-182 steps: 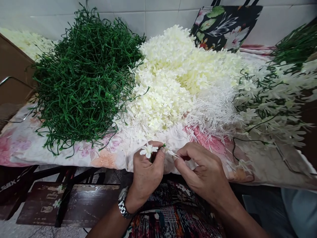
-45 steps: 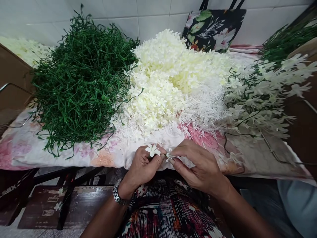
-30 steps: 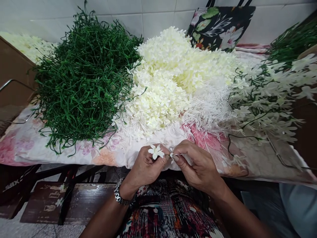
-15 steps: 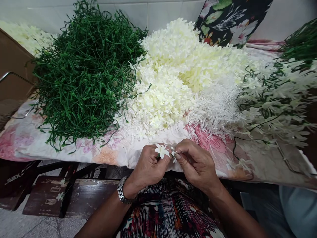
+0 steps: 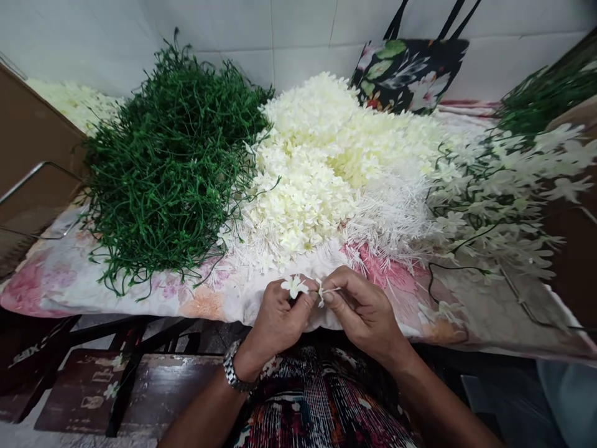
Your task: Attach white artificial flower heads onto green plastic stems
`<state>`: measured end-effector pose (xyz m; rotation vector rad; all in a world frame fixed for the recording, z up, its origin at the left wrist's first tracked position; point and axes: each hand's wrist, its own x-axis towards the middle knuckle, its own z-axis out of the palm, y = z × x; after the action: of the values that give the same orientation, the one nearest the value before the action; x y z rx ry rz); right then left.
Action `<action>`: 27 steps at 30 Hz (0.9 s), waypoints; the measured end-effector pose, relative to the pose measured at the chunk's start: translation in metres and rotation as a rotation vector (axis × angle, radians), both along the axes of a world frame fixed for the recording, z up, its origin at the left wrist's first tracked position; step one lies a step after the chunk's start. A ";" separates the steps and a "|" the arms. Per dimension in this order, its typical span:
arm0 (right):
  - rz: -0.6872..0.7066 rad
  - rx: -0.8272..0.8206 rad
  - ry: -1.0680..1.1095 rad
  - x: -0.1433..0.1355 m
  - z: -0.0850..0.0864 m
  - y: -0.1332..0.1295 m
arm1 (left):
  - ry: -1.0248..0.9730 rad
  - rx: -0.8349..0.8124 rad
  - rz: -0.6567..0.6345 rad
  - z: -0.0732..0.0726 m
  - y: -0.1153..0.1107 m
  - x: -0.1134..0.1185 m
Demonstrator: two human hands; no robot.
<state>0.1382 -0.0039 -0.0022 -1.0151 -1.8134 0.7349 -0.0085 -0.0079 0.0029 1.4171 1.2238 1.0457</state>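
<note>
My left hand [image 5: 284,320], with a metal watch [image 5: 232,367] on its wrist, is closed around an artificial flower stem. One white flower [image 5: 295,285] of this stem stands above the fingers; most of the stem is hidden in the hand. Beside it, my right hand [image 5: 366,311] pinches a second small white flower [image 5: 321,292] between thumb and forefinger. A thin white strand sticks out past the right fingertips. The two hands are close together at the near edge of the cloth-covered table [image 5: 261,308].
Behind my hands lie a heap of green plastic stems [image 5: 172,174], a pile of cream flower heads [image 5: 308,186] and thin white strands [image 5: 392,211]. Assembled flower sprays [image 5: 485,193] lie at right. A floral bag [image 5: 405,74] leans on the wall; a cardboard box [image 5: 37,130] stands left.
The head view has tilted up slightly, so the wall and bag straps show more. The second flower is now seen side-on, closer to the left fingertips. Both hands keep their grip.
</note>
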 end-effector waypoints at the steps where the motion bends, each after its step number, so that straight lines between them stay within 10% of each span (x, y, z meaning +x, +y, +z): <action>1: 0.003 -0.009 0.012 0.001 0.002 0.000 | -0.012 0.028 0.053 -0.001 -0.001 0.000; 17: -0.058 0.180 -0.082 0.000 0.018 0.001 | 0.478 0.708 0.024 0.011 -0.004 -0.003; 27: -0.068 0.271 -0.107 0.004 0.017 0.007 | 0.124 0.179 0.097 0.008 0.002 0.002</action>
<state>0.1419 0.0030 0.0146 -0.9441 -1.8992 0.3867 -0.0062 -0.0061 0.0107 1.5924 1.3266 1.1723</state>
